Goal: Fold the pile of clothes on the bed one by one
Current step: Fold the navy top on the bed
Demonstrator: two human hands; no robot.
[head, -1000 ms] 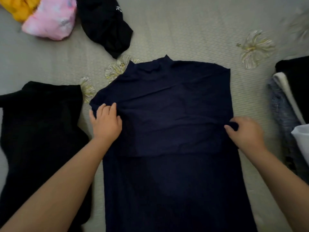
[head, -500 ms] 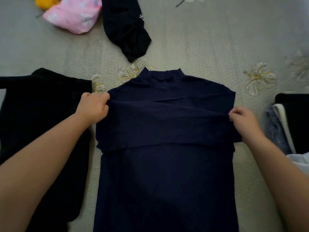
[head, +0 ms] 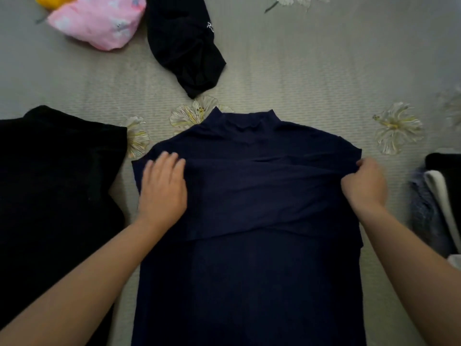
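Clothes lie spread over a bed [head: 311, 71] covered by a pale grey-green sheet printed with cream flowers. At the centre of the frame a navy top [head: 249, 245] with a raised collar lies flat, its collar toward the top of the frame and its body running down past the bottom edge; its sleeves are folded across the chest in a band from one side to the other. The left hand [head: 162, 191] rests on the left end of that band, palm down with fingers straight and spread, pressing the fabric and gripping nothing. The right hand [head: 364, 182] is at the right edge of the top, near the shoulder, with fingers curled and pinching the fold of cloth there. A black garment [head: 55, 196] lies flat at the left of the frame, just beside the navy top. A crumpled black garment [head: 184, 46] with small white lettering sits at upper centre, apart from the collar. A pink bundle [head: 97, 21] with pale print lies in the upper left, with a yellow piece [head: 50, 1] touching it at the top edge. At the right edge a stack of folded clothes [head: 439, 203] shows black, white and grey-blue layers, partly cut off by the frame.
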